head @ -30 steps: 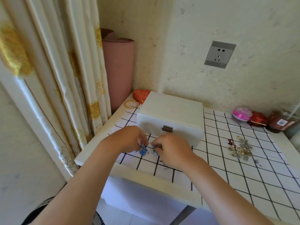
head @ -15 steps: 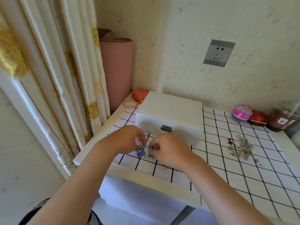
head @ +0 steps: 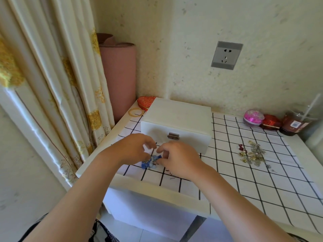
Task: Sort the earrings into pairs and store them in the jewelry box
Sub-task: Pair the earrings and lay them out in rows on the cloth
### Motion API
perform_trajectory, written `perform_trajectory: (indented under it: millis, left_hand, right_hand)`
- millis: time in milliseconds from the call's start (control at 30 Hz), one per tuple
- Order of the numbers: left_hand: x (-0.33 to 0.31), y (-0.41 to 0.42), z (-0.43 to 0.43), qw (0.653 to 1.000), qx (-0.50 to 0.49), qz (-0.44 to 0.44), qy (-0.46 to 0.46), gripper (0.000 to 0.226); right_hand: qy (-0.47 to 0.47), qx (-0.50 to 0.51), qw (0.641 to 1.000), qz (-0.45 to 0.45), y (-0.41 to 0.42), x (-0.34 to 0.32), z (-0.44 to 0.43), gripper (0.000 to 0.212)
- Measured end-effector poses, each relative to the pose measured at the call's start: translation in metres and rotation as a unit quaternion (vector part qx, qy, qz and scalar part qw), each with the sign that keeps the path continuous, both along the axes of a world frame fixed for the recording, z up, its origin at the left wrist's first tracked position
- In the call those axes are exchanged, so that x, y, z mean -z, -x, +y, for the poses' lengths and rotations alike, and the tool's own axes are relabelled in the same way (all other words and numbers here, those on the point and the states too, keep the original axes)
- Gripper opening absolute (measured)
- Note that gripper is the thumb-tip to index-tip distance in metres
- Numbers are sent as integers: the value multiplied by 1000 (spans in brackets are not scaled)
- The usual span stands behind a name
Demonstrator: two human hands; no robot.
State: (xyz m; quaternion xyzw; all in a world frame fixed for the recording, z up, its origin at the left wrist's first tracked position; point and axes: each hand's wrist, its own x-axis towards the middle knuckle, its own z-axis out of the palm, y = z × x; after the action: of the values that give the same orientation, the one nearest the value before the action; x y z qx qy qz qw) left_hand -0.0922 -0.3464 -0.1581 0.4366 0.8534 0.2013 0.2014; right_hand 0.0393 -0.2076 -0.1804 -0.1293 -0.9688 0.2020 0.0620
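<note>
Small white table pushed into a corner, covered with a black-grid cloth (head: 244,180), curtain (head: 52,84) on the left and a wall socket (head: 226,55) above. The white jewelry box (head: 176,117) sits at the back with its lid down and its metal clasp (head: 173,136) facing us, so nothing is stored yet as far as we can tell.

We've got both hands low over the cloth just in front of the box. Our left hand (head: 132,149) and right hand (head: 178,158) both have curled fingers, tips closing in on the blue earrings (head: 151,161) between them. It looks like a pinch from each side, and the cluster sits on or just above the cloth. The rest of the earring pile (head: 251,156) is well off to the right, untouched.

Handling-wise, we'd guess these are super light and fiddly — little beads or petals on thin wire hooks that snag each other. We'd grab them by the hook or the top of the dangle, not the blue bits, and tease them apart gently rather than pull. A tiny loose hook (head: 172,178) lies near our right wrist — easy to lose.
</note>
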Motion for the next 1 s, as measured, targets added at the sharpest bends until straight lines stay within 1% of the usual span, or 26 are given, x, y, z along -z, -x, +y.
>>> perform_trajectory:
  millis: [133,267,333,433,567,700,833,900,1000]
  left_hand:
    - [-15,-25,14,997,1,-7,-82,23]
    - [-25,-73,55,988,61,-20,-138,12]
    - [-26,-99,81,985,103,-31,-135,11]
    - [-21,-128,121,983,152,-19,-106,17]
    - [-6,-148,176,982,161,10,-98,27]
    - [15,-149,218,984,151,65,-72,42]
    - [27,-144,247,979,161,118,-46,59]
    - [29,-143,258,975,165,145,-26,60]
    - [30,-138,269,973,151,175,-23,46]
  right_hand:
    - [19,33,998,42,-26,-18,26,24]
    - [5,96,995,35,-68,-27,67,18]
    - [2,137,990,24,-92,-30,91,17]
    - [-4,208,978,17,-127,-31,130,17]
    - [0,276,961,6,-159,-21,179,23]
    - [6,289,957,5,-171,-11,204,22]
    - [-19,277,960,30,-166,-9,214,21]
    - [-42,257,965,25,-160,-7,215,21]
    - [-76,219,973,-4,-152,-5,216,24]
